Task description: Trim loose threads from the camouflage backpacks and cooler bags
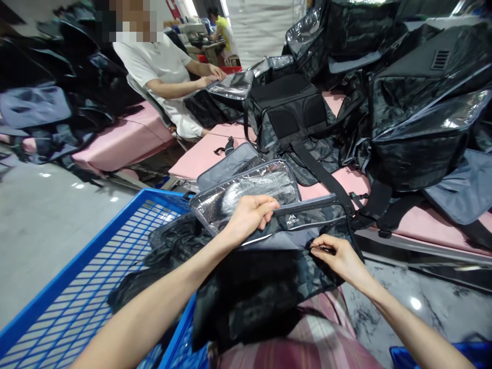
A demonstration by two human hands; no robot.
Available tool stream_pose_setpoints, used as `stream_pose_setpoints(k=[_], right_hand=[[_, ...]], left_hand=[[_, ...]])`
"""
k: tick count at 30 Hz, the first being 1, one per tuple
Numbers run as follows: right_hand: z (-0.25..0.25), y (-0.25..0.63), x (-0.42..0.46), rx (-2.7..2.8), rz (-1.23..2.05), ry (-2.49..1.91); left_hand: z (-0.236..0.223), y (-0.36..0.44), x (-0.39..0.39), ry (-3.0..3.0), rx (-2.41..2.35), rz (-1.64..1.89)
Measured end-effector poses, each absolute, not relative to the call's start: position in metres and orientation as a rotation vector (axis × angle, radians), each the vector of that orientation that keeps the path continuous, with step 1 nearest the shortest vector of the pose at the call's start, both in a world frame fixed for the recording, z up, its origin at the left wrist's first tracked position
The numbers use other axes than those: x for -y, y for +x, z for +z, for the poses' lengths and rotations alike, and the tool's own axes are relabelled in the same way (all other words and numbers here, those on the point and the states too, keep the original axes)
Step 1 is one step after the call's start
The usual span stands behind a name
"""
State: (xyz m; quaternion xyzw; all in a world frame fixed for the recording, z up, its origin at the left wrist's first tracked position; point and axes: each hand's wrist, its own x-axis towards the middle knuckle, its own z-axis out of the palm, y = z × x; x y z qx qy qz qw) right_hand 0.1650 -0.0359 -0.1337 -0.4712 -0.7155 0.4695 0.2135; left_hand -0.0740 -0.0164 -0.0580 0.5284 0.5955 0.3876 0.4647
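Note:
A dark camouflage bag (265, 277) with a MATEIN logo lies across my lap, its silver-lined flap (257, 189) folded open beyond it. My left hand (253, 218) is closed on the bag's upper edge, left of the logo, thumb against the fingers. A grey panel shows below the light trim line. At the right end of that panel my right hand (338, 256) is closed in a pinch. Something small and dark shows between its fingers, too unclear to name.
A blue plastic crate (77, 277) holding dark bags stands at my left. Black bags with silver linings, among them a boxy backpack (288, 110), lie on the pink-covered table (226, 133). Across it sits a person in white (154, 66), hands on a silver-lined flap.

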Motion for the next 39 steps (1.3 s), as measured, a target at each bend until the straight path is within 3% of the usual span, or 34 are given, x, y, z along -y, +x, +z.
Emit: stream_pose_setpoints(k=[9, 14, 17, 21, 26, 34, 39], right_hand=[[-0.109, 0.129, 0.009, 2.189, 0.794, -1.251], [-0.113, 0.101, -0.017, 2.378, 0.761, -1.064], [-0.112, 0.091, -0.026, 2.383, 0.805, -1.143], [-0.101, 0.083, -0.032, 2.375, 0.921, -1.251], [-0.090, 0.077, -0.038, 2.405, 0.918, -1.306], [-0.098, 0.076, -0.044, 2.388, 0.943, -1.368], [-0.101, 0.081, -0.046, 2.354, 0.989, -1.361]], left_hand=[[-0.068, -0.058, 0.023, 0.877, -1.206, 1.359], [-0.075, -0.067, 0.034, 0.973, -1.315, 1.349], [-0.082, -0.081, 0.048, 1.452, -1.641, 1.097], [-0.083, -0.089, 0.069, 2.237, -1.934, 0.351], [-0.071, -0.077, 0.081, 2.514, -1.987, -0.247], [-0.072, -0.087, 0.054, 2.336, -1.876, -0.401], [-0.064, -0.094, 0.040, 2.111, -1.720, -0.085]])
